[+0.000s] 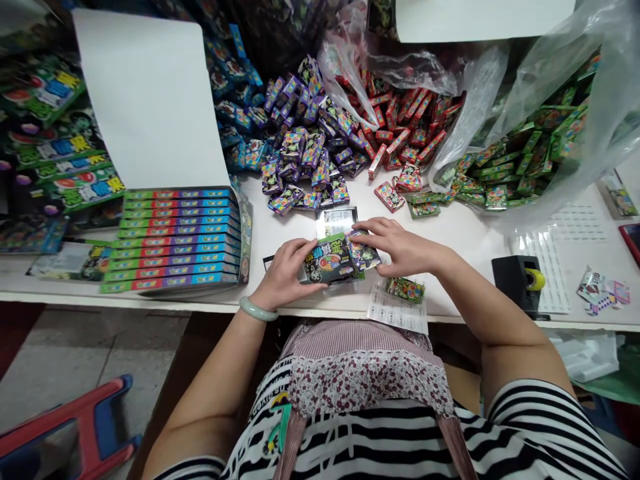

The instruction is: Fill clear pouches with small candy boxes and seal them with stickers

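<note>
Grip: left hand (290, 272) pinches green box (327, 263) by its left end, right hand (397, 245) holds purple pack (364, 255) at the box's right end, both over desk (450, 230). Uneven pressure could skew the pack; a bump could drop the overhanging sheet (397, 315).

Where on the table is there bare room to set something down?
One bare patch of table lies between the right forearm, the green boxes and the tape dispenser. A smaller one sits between the stacked packs, the purple boxes and the left hand. The back is crowded with those and red boxes; the front middle, with the black box and label sheet.
</note>
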`<state>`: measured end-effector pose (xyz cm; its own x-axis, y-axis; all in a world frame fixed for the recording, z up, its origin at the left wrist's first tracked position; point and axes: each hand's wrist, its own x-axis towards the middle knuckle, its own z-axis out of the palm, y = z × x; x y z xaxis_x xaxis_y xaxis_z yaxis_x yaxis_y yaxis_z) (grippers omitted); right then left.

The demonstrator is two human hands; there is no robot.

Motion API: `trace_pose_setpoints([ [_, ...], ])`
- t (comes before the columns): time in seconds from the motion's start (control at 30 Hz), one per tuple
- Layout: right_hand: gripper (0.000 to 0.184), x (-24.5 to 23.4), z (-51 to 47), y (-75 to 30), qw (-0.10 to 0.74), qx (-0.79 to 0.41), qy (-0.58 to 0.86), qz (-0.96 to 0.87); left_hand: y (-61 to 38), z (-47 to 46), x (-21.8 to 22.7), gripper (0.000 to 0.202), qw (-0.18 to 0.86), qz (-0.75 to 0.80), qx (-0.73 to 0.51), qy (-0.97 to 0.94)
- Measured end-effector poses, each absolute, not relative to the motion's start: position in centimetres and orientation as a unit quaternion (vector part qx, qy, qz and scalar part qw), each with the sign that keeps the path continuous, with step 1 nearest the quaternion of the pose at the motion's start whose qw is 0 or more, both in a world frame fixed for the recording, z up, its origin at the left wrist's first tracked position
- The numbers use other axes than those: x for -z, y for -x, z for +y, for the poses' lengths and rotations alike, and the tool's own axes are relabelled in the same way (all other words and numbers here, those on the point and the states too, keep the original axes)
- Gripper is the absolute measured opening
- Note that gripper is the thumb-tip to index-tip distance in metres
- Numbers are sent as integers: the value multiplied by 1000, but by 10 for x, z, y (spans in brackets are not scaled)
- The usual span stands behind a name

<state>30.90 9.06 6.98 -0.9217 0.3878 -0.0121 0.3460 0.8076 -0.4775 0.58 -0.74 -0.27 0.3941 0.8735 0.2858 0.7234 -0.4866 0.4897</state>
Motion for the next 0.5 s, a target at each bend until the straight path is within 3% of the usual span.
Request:
trace_pose_setpoints([
  [0.23, 72, -70, 96, -300, 37, -222, 206, -952, -12, 2, 1, 91, 195, 482, -263, -813],
  [0.4, 79, -63, 89, -297, 94, -279, 218, -931, -16, 1, 2, 91, 208, 493, -276, -799],
  [0.5, 63, -62, 80, -297, 127, -276, 265, -915, -14, -2, 4, 90, 197, 518, -289, -781],
])
